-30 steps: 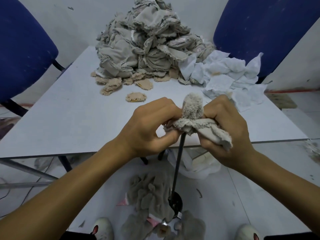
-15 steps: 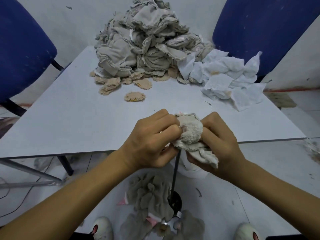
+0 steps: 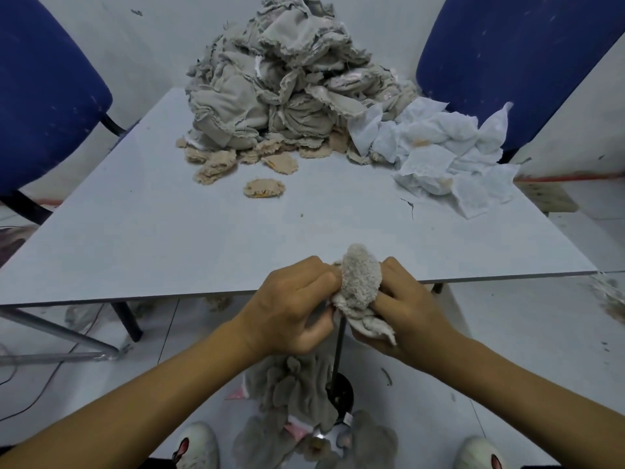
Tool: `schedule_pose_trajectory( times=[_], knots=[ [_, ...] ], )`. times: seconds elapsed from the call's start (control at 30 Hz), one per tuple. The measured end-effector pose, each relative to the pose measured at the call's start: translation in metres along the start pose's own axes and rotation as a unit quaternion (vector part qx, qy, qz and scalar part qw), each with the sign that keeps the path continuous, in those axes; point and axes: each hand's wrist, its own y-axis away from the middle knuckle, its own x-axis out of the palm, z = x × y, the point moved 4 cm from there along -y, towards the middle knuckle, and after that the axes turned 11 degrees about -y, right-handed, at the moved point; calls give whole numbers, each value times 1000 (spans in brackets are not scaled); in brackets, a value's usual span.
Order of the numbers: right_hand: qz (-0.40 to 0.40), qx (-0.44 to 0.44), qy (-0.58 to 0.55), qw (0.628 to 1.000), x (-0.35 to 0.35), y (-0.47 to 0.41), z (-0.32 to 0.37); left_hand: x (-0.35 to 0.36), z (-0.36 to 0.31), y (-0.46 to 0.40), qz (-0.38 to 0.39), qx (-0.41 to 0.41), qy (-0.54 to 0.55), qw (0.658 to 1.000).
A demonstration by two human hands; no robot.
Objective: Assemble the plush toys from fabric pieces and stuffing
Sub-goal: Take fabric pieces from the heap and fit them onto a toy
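Observation:
A grey plush fabric piece (image 3: 360, 286) sits over the top of a thin black upright rod (image 3: 338, 346), at the table's near edge. My left hand (image 3: 291, 306) grips its left side with curled fingers. My right hand (image 3: 409, 309) holds the right side and the loose flap hanging below. The fleecy side faces out as a rounded lobe between my hands. The rod stands on a round black base (image 3: 340, 394) on the floor.
A tall heap of grey fabric shells (image 3: 280, 82) fills the far end of the grey table (image 3: 169, 238). Tan fleecy discs (image 3: 264, 187) lie before it, white fabric pieces (image 3: 439, 154) to the right. Finished grey pieces (image 3: 294, 397) lie on the floor. Blue chairs (image 3: 37, 106) flank the table.
My hands pushed the fabric down the rod, then up again. The fleecy lobe now shows longer and rounder between my hands than half a second ago.

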Motion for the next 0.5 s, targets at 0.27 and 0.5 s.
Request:
schedule_pose_trajectory(
  times=[0.27,0.5],
  knots=[
    [-41,-71,-17,996,-40,-36,8,-38,11,-27,-4,6,25,1000],
    [-169,128,-65,975,-63,-71,-7,-51,30,-64,-2,-157,114,981]
  ],
)
